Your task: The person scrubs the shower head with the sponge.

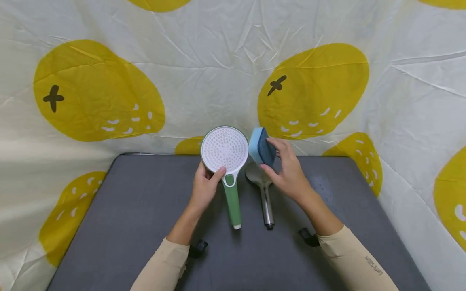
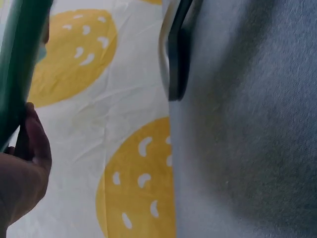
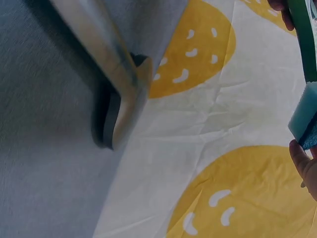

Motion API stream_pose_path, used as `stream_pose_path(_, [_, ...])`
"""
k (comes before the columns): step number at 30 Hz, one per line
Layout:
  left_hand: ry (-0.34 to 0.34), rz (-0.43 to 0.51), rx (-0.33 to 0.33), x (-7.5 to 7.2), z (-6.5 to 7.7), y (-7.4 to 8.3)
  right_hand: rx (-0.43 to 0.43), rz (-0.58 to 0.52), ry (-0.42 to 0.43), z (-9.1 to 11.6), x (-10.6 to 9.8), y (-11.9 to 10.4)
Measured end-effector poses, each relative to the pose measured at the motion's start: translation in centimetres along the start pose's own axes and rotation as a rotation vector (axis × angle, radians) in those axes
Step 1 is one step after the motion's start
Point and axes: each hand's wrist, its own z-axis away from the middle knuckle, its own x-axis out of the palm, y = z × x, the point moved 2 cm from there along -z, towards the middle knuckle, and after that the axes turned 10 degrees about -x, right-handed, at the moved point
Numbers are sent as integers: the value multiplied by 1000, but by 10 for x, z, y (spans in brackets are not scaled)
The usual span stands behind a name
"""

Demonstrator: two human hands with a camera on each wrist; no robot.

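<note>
A green-and-white shower head (image 1: 224, 148) is held up by my left hand (image 1: 204, 186), its nozzle face toward me and its green handle pointing down. My left thumb lies on the front, below the nozzles; the other fingers are hidden behind the head. To the right, my right hand (image 1: 291, 173) pinches a blue sponge (image 1: 256, 145) with a darker scouring side, between thumb and fingers. The sponge stands close beside the shower head's right rim. A second, silver-grey shower head (image 1: 267, 204) lies on the table below the sponge, its head partly covered by it.
The dark grey table (image 1: 145, 202) ends at a white cloth (image 1: 211, 81) with yellow fruit prints, which rises behind it. Black straps (image 1: 308, 237) sit by both wrists. In the right wrist view, the metal shower head (image 3: 96, 39) looms large.
</note>
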Motion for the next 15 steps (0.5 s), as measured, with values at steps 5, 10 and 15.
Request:
stream_pose_path(5, [-14, 7, -14, -2, -2, 1, -33, 26, -12, 8, -6, 5])
stream_pose_path(10, [-17, -34, -44, 0, -5, 2, -31, 58, -37, 17, -11, 9])
stream_pose_path(15, [-34, -10, -104, 2, -11, 1, -47, 96, -85, 22, -18, 10])
